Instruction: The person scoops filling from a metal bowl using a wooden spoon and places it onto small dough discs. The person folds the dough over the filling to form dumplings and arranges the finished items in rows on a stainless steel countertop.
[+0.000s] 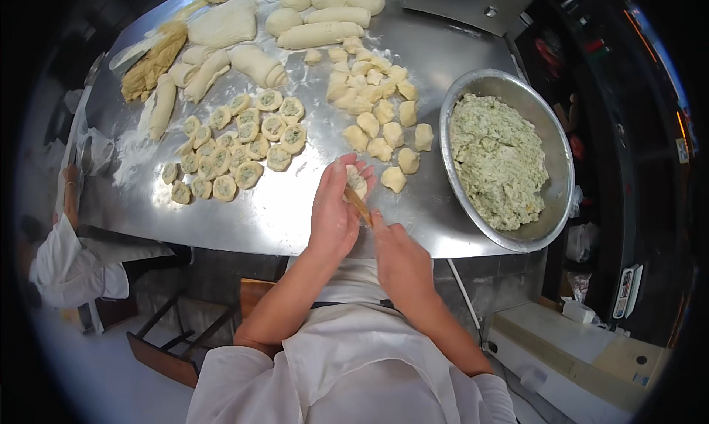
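Note:
In my left hand (333, 208) I cup a dough piece with filling (356, 179) in its middle. My right hand (400, 258) grips a wooden spatula (359, 203), whose far end meets the dough in my left palm. Both hands are above the table's near edge. To the right stands a large steel bowl (560, 202) holding a mound of pale green, chopped filling (496, 158). Several unfilled dough pieces (392, 134) lie beyond my hands. On the left sit several round dough cups with filling (224, 158), open at the top.
Dough rolls (320, 35), a flat dough slab (224, 22) and a brown-yellow mass (152, 64) lie at the back of the floured steel table (260, 225). A metal box (465, 3) is at the far right. Another person (83, 269) in white stands left, near a wooden stool (166, 357).

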